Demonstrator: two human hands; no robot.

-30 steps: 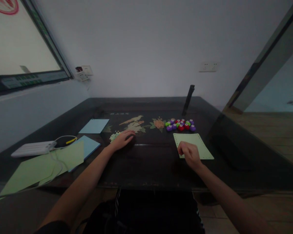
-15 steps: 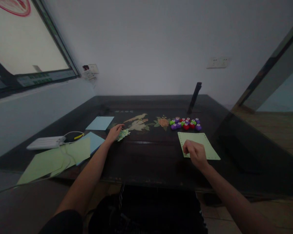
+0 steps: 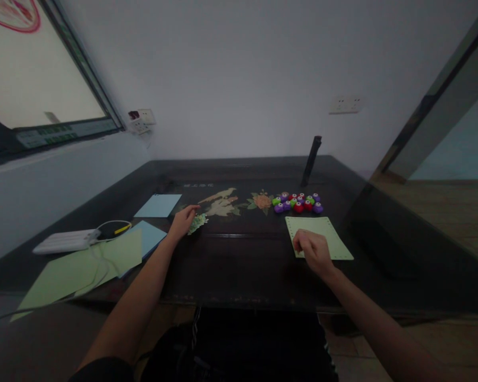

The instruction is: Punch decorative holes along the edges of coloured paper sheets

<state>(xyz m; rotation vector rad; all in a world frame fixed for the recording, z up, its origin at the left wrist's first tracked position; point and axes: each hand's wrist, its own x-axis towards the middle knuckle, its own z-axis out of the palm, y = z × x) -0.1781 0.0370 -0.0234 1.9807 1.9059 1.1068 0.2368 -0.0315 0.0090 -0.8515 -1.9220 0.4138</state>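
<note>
The left hand (image 3: 182, 222) lies left of centre, beside the pale flower motif (image 3: 198, 223) on the dark table (image 3: 231, 270); its fingers point rightward, and their spacing cannot be told. The right hand (image 3: 314, 251), right of centre, overlaps the lower left of the green punched sheet (image 3: 322, 229); its fingers are curled, contents hidden. Coloured eye-dotted pieces (image 3: 298, 203) sit just above that sheet in the frame.

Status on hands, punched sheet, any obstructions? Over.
Left hand beside painted flowers, grip unclear. Right hand curled over punched green sheet, partly covering it. Colorful toys beyond, off sheet.
</note>
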